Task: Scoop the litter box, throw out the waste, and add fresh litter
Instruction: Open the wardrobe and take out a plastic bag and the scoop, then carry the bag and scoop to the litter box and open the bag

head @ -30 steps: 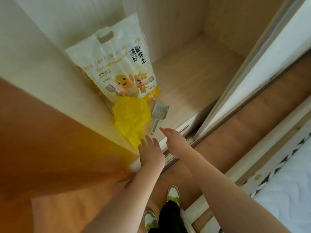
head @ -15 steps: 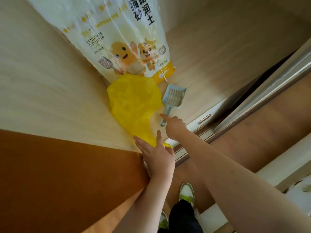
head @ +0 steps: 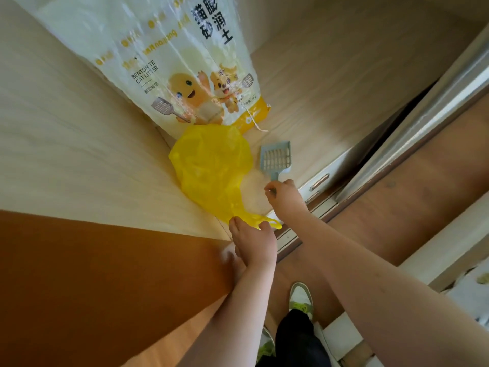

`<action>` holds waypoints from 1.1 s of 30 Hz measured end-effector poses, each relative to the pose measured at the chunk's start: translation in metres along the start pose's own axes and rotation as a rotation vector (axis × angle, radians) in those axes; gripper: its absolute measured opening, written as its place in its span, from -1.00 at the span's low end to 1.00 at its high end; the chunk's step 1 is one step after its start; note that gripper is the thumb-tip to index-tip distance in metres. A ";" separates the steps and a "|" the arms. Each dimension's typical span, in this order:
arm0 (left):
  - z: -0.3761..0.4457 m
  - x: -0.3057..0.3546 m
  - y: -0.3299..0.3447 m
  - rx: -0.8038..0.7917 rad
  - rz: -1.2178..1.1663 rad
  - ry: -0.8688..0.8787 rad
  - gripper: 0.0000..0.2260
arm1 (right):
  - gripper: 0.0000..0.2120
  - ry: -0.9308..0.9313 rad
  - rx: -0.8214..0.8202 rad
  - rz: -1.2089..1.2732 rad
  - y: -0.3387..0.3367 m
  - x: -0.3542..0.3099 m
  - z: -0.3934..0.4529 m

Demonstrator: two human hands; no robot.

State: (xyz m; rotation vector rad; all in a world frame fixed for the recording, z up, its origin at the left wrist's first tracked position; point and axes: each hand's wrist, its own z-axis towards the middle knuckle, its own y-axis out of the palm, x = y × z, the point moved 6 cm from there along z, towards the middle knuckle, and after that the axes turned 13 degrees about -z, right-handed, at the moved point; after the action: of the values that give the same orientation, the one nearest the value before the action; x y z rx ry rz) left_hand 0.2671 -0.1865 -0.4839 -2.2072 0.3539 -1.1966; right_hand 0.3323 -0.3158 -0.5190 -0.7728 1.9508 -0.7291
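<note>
Closing in since a moment ago, the right hand (head: 284, 196) is now pinching the scoop (head: 276, 158) handle on the cupboard floor (head: 330, 83); the left hand (head: 252, 242) is curling onto the yellow bag (head: 211, 170) beside the litter bag (head: 164, 49); gathering supplies, likely.

Home interior, likely a bedroom: a light-wood wardrobe floor (head: 330, 83) with sliding door (head: 434, 107) at upper right, wood flooring (head: 412, 207) at right, a cat litter bag (head: 185, 62) stored at upper centre, bedding (head: 473, 295) at the right edge.
</note>
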 end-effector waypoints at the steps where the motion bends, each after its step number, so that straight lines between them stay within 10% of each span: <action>1: -0.003 0.002 0.000 -0.015 0.002 0.007 -0.44 | -0.74 0.008 0.021 0.034 -0.006 0.005 -0.006; 13: -0.076 0.061 -0.038 -0.070 -0.046 0.501 -0.70 | -0.62 0.221 0.159 0.293 -0.073 0.046 -0.118; 33: -0.255 0.110 -0.177 -0.721 0.066 1.203 -0.99 | -0.81 0.486 0.410 0.622 -0.097 0.040 -0.473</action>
State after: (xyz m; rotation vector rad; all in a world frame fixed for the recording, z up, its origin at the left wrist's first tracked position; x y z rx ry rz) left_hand 0.1093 -0.1972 -0.1952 -1.6213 1.4905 -2.5349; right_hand -0.0788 -0.3193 -0.2635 0.2894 2.1852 -0.9277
